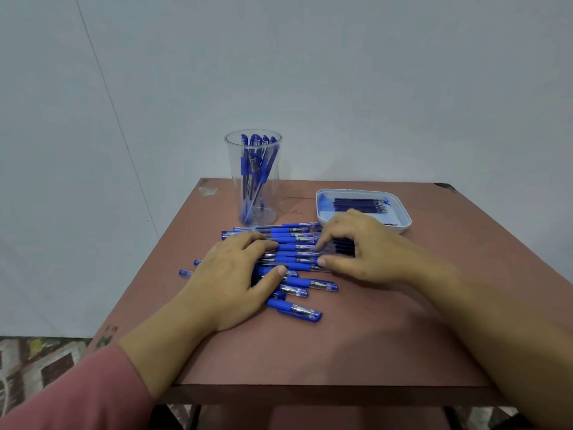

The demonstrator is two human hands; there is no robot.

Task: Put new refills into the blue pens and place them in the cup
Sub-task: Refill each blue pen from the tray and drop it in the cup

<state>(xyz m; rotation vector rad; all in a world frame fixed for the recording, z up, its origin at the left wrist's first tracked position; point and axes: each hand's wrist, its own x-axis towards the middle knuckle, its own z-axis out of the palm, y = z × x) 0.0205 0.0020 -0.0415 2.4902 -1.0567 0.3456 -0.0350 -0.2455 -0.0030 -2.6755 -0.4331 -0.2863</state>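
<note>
Pink sleeve (71,395), left hand (229,274), right hand (362,246) on blue pens (291,234), cup (237,193) behind

pens (290,259) blue+clear | cup (253,178) clear | tray (403,217) white | refills (358,204) dark blue | bench (356,336) reddish-brown | sleeve (71,395) pink | wall (372,88) pale grey

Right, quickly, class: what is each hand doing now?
Left hand: open, resting flat on the pens.
Right hand: curled over the pens; whether it pinches one cannot be told.
</note>
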